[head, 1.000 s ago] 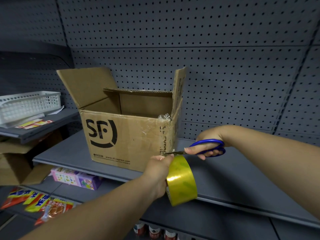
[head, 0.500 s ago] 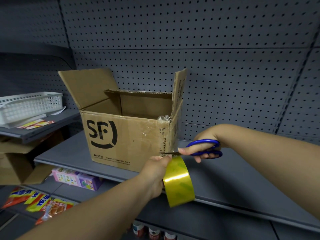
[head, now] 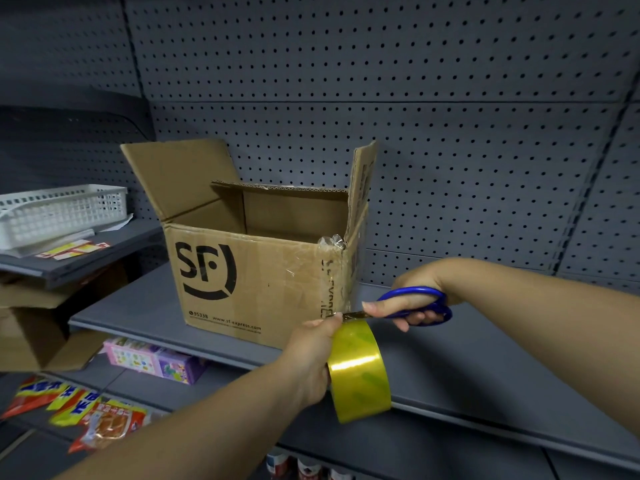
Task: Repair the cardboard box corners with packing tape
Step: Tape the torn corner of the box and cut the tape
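At far left we see a white basket on a side shelf, its contents hidden. The box stands open near the shelf's front edge, only inner walls showing. Our left hand grips the tape roll by its right front corner. Our right hand holds scissors, blades at the tape.

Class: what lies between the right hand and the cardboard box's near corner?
The scissors' blades, just above the tape roll the left hand holds, seen in head view.
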Demonstrator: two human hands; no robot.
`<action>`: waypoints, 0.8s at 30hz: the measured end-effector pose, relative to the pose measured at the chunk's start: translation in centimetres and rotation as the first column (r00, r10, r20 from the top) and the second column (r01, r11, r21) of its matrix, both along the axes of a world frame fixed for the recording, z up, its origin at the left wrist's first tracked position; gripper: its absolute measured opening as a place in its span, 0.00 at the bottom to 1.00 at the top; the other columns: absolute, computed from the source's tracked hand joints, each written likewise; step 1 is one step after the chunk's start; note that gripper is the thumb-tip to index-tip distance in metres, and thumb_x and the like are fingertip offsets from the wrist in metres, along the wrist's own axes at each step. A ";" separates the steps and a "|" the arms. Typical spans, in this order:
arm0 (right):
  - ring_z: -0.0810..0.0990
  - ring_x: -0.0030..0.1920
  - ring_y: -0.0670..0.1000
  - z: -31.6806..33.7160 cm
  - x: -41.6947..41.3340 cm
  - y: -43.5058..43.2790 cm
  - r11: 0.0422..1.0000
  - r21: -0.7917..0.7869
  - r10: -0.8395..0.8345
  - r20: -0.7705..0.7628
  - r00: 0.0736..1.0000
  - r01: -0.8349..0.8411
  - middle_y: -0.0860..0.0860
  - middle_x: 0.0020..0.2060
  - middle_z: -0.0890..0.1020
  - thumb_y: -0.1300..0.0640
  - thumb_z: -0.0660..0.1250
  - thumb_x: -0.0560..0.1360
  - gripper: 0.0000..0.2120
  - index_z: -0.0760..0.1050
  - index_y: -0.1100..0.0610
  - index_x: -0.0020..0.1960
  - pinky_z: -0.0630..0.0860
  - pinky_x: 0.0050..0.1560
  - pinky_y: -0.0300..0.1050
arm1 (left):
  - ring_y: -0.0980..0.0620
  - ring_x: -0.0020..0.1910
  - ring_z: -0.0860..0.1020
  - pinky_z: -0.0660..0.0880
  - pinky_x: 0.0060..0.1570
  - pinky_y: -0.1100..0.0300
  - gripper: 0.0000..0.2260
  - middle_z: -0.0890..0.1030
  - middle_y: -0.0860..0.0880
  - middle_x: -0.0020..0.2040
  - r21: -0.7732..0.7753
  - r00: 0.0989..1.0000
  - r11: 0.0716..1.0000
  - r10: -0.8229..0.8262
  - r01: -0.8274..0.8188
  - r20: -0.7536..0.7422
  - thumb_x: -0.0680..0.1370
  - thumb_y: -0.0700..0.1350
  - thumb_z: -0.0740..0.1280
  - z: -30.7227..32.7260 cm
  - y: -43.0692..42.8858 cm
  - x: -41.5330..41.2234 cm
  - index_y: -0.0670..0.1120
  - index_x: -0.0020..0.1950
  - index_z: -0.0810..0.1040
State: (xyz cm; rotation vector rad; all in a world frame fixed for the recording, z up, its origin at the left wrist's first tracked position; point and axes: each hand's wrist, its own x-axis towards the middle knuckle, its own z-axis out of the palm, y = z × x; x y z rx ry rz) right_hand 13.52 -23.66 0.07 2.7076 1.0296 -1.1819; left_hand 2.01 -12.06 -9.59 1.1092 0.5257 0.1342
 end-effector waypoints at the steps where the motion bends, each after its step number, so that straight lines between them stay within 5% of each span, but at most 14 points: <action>1: 0.64 0.22 0.44 -0.3 -0.1 -0.3 1.000 0.001 -0.024 -0.036 0.999 0.024 0.49 0.25 0.67 0.26 0.51 0.61 0.33 0.70 0.56 0.36 0.64 0.28 0.36 | 0.45 0.35 0.79 0.77 0.40 0.53 0.08 0.80 0.41 0.39 -0.018 1.000 1.000 0.000 0.000 -0.001 0.78 0.44 0.63 -0.1 0.1 -0.2 0.40 0.49 0.77; 7: 0.68 0.25 0.47 -1.5 -0.6 -0.7 0.995 -0.029 -0.096 -0.179 0.979 0.092 0.51 0.28 0.68 0.23 0.51 0.54 0.38 0.71 0.57 0.39 0.70 0.34 0.40 | 0.47 0.32 0.79 0.78 0.36 0.56 0.06 0.80 0.43 0.35 0.020 0.997 0.997 -0.069 0.070 -0.026 0.77 0.43 0.65 -0.4 1.2 -0.9 0.40 0.47 0.77; 13: 0.65 0.25 0.48 -0.8 -1.3 -0.2 0.998 -0.052 -0.022 -0.058 0.998 0.019 0.50 0.26 0.66 0.25 0.52 0.56 0.35 0.70 0.57 0.37 0.65 0.31 0.41 | 0.47 0.35 0.77 0.77 0.35 0.58 0.12 0.78 0.41 0.41 0.054 0.991 0.991 -0.119 0.122 -0.057 0.78 0.42 0.63 -0.2 1.7 -1.0 0.37 0.59 0.74; 24: 0.70 0.23 0.49 -1.1 -2.2 0.9 0.995 -0.033 0.097 0.207 0.974 -0.092 0.52 0.24 0.70 0.25 0.51 0.63 0.33 0.71 0.55 0.30 0.72 0.35 0.41 | 0.49 0.33 0.77 0.76 0.27 0.62 0.11 0.78 0.42 0.38 0.095 0.985 0.982 -0.155 0.162 -0.077 0.78 0.42 0.63 0.1 2.5 -1.1 0.38 0.56 0.74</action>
